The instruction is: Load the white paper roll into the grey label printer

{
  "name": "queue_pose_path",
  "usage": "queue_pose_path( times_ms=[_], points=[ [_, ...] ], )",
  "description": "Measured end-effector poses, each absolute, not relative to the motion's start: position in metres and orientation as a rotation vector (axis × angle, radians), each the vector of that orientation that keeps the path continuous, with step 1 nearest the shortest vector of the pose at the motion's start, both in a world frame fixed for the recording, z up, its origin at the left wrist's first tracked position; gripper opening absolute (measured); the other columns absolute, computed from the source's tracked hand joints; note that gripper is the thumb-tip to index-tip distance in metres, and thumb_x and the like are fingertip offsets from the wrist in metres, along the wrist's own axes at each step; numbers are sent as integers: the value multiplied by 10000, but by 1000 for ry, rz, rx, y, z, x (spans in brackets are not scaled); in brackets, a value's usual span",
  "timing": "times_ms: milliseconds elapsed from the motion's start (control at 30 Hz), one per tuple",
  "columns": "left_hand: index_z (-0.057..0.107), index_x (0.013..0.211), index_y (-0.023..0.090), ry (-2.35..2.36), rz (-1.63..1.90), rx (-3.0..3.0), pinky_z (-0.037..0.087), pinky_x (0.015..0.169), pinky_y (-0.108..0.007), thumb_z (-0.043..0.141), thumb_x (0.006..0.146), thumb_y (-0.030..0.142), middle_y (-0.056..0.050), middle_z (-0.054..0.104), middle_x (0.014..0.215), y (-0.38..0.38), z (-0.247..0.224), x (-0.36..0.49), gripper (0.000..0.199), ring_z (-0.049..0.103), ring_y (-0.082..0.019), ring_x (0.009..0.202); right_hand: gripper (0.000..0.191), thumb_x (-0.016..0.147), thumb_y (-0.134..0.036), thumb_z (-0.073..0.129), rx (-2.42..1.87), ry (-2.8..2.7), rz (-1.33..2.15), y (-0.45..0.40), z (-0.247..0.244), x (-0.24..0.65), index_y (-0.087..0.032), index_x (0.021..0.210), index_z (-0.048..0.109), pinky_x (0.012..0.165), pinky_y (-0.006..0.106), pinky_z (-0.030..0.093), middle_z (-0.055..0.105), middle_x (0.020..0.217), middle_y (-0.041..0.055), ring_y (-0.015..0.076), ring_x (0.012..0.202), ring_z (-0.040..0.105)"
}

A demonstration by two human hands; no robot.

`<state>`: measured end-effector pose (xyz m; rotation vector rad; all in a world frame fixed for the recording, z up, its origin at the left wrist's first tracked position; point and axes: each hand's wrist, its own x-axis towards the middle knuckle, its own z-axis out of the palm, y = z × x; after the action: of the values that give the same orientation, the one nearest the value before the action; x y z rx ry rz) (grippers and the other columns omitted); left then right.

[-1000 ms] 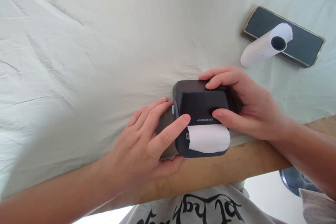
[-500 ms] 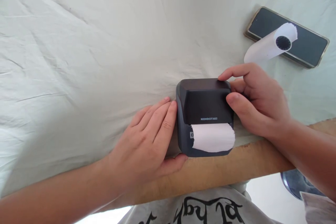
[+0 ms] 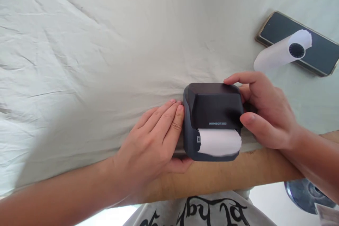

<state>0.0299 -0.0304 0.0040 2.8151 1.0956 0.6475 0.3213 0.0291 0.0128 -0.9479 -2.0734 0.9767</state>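
1 printer (image 3: 217, 109), L hand (image 3: 156, 136) + R hand (image 3: 267, 113) touching, fingers/thumbs apart, 1 roll (image 3: 275, 55), 1 phone (image 3: 321, 54)

Two hands (image 3: 153, 141), one printer (image 3: 217, 109), one phone (image 3: 320, 53), one paper roll (image 3: 278, 54).

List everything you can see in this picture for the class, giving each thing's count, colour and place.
Label printer: one, black and dark blue, between the hands
Paper strip: one, white, out of the printer's front
Paper roll: one, white with a dark core, upper right, overlapping the phone in view
Phone: one, dark screen, brownish case edge, upper right
Cloth: one, pale grey-green, under these things
Wooden edge: one, brown, below the cloth
Round object, unclear: one, dark blue, lower right
Item, unclear: one, greyish, bottom right corner
Garment: one, grey with black lettering, bottom
Hands: two, bare; left at the printer's left side, right at its right
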Motion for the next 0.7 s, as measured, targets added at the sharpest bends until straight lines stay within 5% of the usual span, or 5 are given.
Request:
queue_pose_path(
  times_ms=[133, 267, 400, 500, 700],
  points=[
    [586, 1541, -94, 1121, 668, 2766, 708, 1139, -567, 633, 1028, 519, -371, 790, 1449, -34, 1, 30, 801, 792, -478, 1417, 397, 1145, -520, 624, -901, -2209, 963, 37, 18, 328, -255, 1421, 522, 407, 241, 330, 564, 634, -103, 91, 444, 485],
    [518, 1626, -5, 1134, 723, 2546, 682, 1193, -605, 626, 1004, 511, -326, 772, 1516, -38, 0, 28, 816, 754, -466, 1480, 666, 1025, -542, 837, -935, -2365, 924, 41, 25, 338, -265, 1527, 499, 481, 237, 448, 639, 736, -82, 100, 537, 585],
    [593, 1543, 230, 1237, 863, 2155, 749, 1057, -499, 678, 1024, 371, -146, 844, 1417, -36, 1, 19, 545, 855, -333, 1258, 678, 1008, -489, 865, -930, -2434, 824, 43, 31, 343, -318, 1559, 509, 517, 249, 431, 690, 775, -80, 107, 603, 627],
    [649, 1344, 244, 1230, 935, 1863, 760, 952, -393, 626, 1086, 247, -76, 872, 1168, -29, 6, 12, 259, 870, -227, 1065, 665, 1002, -475, 880, -890, -2483, 740, 45, 33, 344, -341, 1552, 531, 515, 262, 406, 691, 759, -88, 104, 598, 631],
    [664, 1171, 234, 1265, 948, 1657, 733, 775, -332, 645, 1050, 241, -41, 852, 980, -23, 16, 15, 123, 851, -195, 890, 484, 1054, -526, 829, -1028, -2478, 683, 41, 41, 343, -381, 1474, 635, 473, 304, 383, 578, 606, -125, 90, 474, 537]
  ],
)
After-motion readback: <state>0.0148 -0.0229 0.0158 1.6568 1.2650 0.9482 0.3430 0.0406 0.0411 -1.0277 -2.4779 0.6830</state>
